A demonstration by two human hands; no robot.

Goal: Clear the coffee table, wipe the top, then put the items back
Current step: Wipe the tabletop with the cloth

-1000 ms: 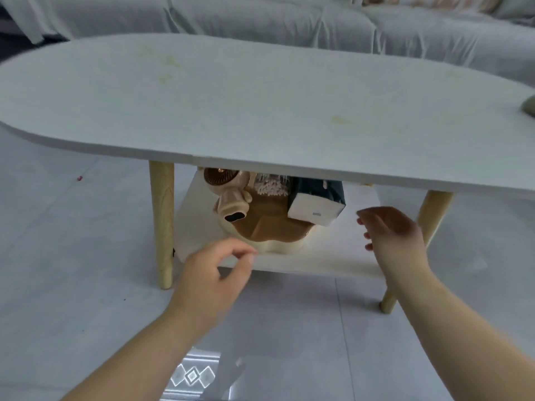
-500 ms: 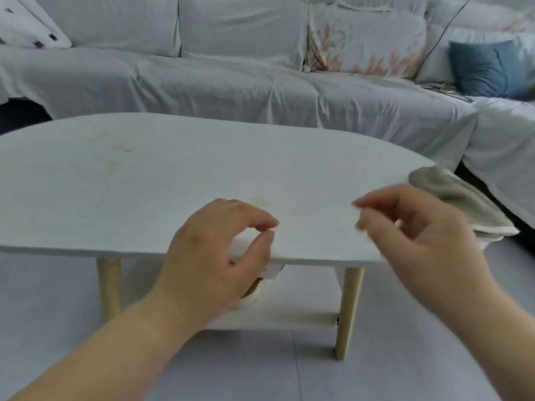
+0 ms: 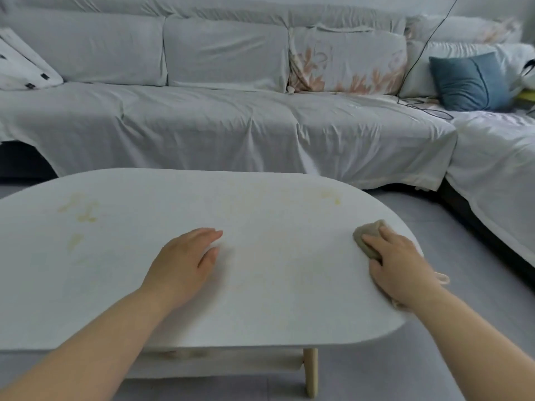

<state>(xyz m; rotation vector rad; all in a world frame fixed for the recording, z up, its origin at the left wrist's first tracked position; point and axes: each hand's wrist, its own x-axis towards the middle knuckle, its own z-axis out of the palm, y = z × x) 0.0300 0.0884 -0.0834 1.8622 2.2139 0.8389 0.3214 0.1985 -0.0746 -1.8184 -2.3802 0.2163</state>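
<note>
White oval coffee table (image 3: 260, 319), wooden legs, top bare of items: we judge the clearing done.

Yellowish stains (image 3: 82, 212), near the far left edge, plus a fainter patch toward the far right edge: unwiped. Wiping looks about to start or barely started; putting the items back is left to do.

Our left hand (image 3: 185, 264), flat on the top near the middle, fingers loosely spread, holding nothing; it reads as a brace.

Our right hand (image 3: 402, 267), at the right end of the top, palm down with fingers curled over a grey-beige cloth (image 3: 369, 237). The cloth is pressed against the top, bunched under the fingers, a loop trailing off the right edge.

Lower shelf (image 3: 231, 363), glimpsed beneath the near edge; its contents are hidden from us.

Surroundings: grey-covered sofa (image 3: 220, 125) behind the far edge, a floral cushion (image 3: 347, 62), a blue cushion (image 3: 469, 82) and a dark cable (image 3: 419, 53) at the right. Nothing obstructs a sweep leftward except our own left hand, which lies between cloth and left stains.
</note>
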